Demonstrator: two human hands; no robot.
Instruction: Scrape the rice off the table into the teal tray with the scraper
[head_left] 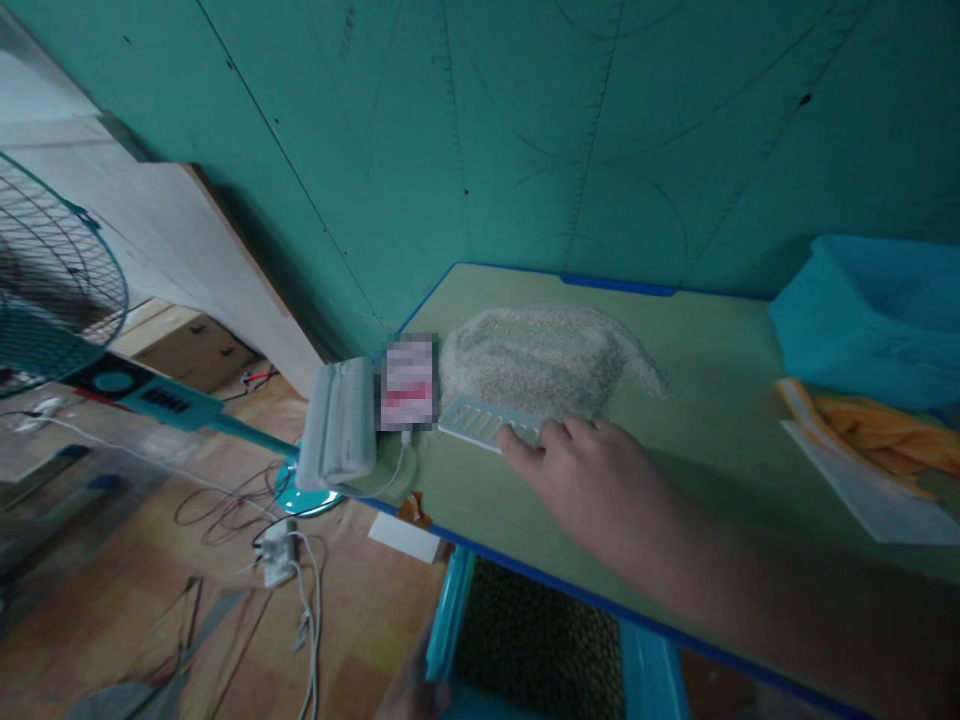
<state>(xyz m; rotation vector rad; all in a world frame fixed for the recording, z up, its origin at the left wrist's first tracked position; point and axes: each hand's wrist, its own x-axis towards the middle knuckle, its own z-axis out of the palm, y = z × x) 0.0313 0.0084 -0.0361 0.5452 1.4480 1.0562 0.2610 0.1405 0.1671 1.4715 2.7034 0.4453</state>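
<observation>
My right hand [574, 455] is closed on a white slotted plastic plate [472, 420], its fingers over the plate's right end. The plate lies low over the green tabletop [720, 430], against the near edge of a spread-out heap of pale grains [540, 350]. At the bottom, my left hand [416, 680] grips the left side of a blue bin [448, 610]; it is dim, and the frame cuts it off. Dark grains [540, 630] fill the bin, which stands below the table's front edge.
Left of the heap are a phone-like device [409, 383], its picture blurred out, and a white box-shaped object [337, 425]. At right lie a blue fabric basket [862, 320] and an orange cloth [877, 430]. A fan [56, 280], cables and a power strip [277, 552] are at left.
</observation>
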